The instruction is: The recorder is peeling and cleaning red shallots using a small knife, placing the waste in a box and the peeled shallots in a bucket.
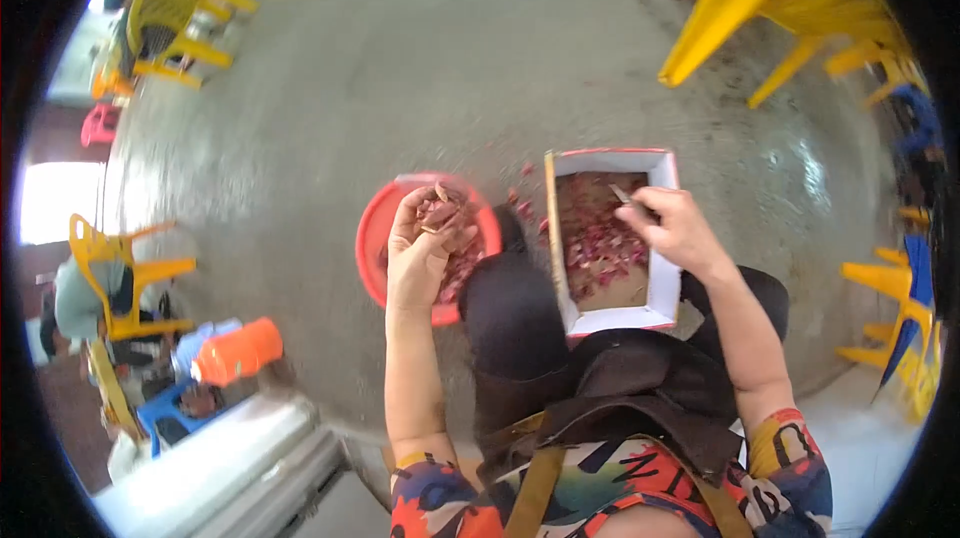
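My left hand is raised over a red plastic basin, its fingers curled around a reddish-pink bulb, perhaps an onion or shallot; blur hides the detail. Similar reddish pieces fill part of the basin. A small knife is gripped in my right hand, its blade pointing up and left over an open cardboard box. Reddish-purple skins lie scattered across the box's brown bottom. The box stands between my knees, and the basin sits on the floor left of my left knee.
Loose skins dot the concrete floor between basin and box. Yellow plastic chairs stand ahead to the right, with another yellow chair at left, where a person sits. An orange jug is near a blue stool.
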Demonstrator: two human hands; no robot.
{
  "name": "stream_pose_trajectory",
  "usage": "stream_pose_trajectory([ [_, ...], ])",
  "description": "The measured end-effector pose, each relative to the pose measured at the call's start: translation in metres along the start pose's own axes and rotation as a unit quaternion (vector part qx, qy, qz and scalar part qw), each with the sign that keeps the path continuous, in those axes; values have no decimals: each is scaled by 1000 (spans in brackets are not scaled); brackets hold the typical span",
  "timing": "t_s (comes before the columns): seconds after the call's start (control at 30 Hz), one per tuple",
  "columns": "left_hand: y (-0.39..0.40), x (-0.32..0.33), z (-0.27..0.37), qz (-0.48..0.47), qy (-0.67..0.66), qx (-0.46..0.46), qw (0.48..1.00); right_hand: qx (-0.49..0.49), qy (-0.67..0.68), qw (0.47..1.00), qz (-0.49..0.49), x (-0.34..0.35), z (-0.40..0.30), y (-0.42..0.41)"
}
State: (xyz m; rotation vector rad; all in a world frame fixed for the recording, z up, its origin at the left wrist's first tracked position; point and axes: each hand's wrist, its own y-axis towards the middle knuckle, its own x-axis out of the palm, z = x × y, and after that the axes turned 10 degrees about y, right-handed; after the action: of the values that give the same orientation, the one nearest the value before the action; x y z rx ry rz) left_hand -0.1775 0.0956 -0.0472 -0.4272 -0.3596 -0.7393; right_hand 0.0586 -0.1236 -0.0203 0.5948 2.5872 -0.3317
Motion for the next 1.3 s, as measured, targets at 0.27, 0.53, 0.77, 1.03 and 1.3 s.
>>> stream_pose_trajectory([
  [0.27,35,164,-12,-263,101,-86,956,-98,259,943,186,-48,-13,-23],
  [0.53,30,216,-49,-185,154,-101,965,-193,79,940,268,-58,12,-28],
  [0.77,61,194,-64,-302,-75,-205,928,-52,275,934,221,-71,11,-26],
  [1.03,46,188,-45,-221,59,-125,966,-157,147,959,186,-35,14,-13],
  [1.3,47,195,-65,-183,63,-164,967,-156,124,966,163,-38,18,-27],
])
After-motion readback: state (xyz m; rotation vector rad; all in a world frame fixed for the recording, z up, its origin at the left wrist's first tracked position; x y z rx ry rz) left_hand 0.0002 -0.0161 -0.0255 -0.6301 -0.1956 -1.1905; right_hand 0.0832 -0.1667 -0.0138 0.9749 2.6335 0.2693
